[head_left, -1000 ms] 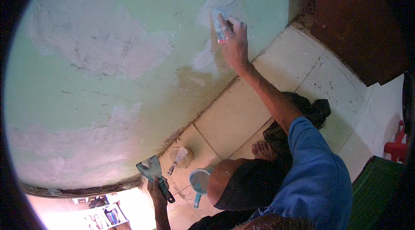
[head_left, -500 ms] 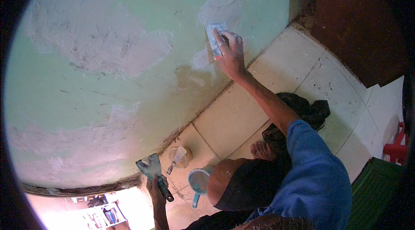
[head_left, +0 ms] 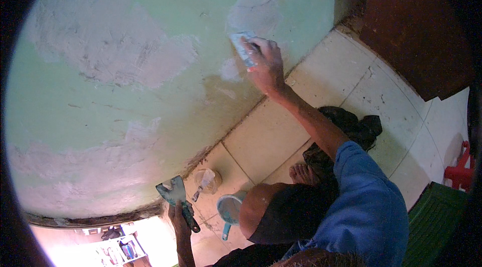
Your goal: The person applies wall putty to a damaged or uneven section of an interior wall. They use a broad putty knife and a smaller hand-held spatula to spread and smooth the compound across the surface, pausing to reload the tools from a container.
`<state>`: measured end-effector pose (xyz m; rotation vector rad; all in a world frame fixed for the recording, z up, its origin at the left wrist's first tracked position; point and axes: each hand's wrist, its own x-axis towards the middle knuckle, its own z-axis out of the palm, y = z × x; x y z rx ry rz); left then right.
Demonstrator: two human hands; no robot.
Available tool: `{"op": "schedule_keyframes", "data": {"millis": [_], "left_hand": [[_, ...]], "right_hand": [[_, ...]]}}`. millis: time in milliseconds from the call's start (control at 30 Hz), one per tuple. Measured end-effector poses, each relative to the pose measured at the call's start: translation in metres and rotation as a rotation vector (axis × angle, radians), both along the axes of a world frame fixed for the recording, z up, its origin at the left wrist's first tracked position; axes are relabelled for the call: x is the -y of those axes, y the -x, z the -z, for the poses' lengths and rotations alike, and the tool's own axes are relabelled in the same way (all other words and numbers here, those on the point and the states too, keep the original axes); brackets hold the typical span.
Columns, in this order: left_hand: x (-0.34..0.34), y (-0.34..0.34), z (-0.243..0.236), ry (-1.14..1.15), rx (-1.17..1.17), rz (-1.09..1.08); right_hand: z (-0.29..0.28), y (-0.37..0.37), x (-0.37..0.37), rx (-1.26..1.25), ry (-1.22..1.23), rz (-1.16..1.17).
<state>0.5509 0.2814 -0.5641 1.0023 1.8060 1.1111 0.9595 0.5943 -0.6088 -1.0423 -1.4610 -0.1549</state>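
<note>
My right hand [head_left: 269, 66] grips a flat, pale blue-white putty spreader [head_left: 242, 46], its face against or very close to the green wall [head_left: 201, 21]. It sits at the lower edge of a whitish filler patch [head_left: 256, 11]. Down at the lower left, my left hand [head_left: 178, 219] is closed round the dark handle of a wide putty knife [head_left: 173, 189]. Grey-white paste lies on that knife's blade, which points up toward the foot of the wall.
On the tiled floor [head_left: 261, 139] by the wall stand a round tub [head_left: 214, 182] with a small spatula [head_left: 201, 186] and a light blue dipper [head_left: 229, 210]. A black cloth or bag [head_left: 351, 126] lies near my foot. Brown panel [head_left: 416, 31], red stool [head_left: 459, 171] and green mat [head_left: 437, 217] are at the right.
My right hand has shifted the spreader slightly left and down on the wall, and its upper end leans further left. My left hand and putty knife stay nearly in place.
</note>
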Motion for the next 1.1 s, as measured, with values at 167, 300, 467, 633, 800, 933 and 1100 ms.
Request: {"op": "schedule_keyframes", "data": {"millis": [167,300,467,633,800,933,1100], "left_hand": [[0.000,0.003,0.002,0.016,0.001,0.013],[0.000,0.009,0.004,0.026,0.023,0.015],[0.003,0.010,0.006,0.004,0.021,-0.002],[-0.005,0.004,0.001,0.015,0.013,0.013],[0.001,0.001,0.000,0.009,0.004,-0.011],[0.007,0.013,0.005,0.044,0.008,-0.026],[0.002,0.002,0.003,0.038,0.008,-0.001]], "right_hand": [[0.009,-0.022,-0.036,-0.175,0.098,0.117],[0.049,-0.001,-0.041,-0.042,0.131,-0.003],[0.041,-0.013,-0.016,-0.280,0.222,0.105],[-0.017,0.000,-0.041,-0.374,0.265,0.301],[0.000,0.008,0.000,-0.041,-0.020,0.051],[0.011,-0.039,-0.036,0.004,-0.089,0.252],[0.040,-0.038,-0.073,0.088,-0.041,0.219]]}}
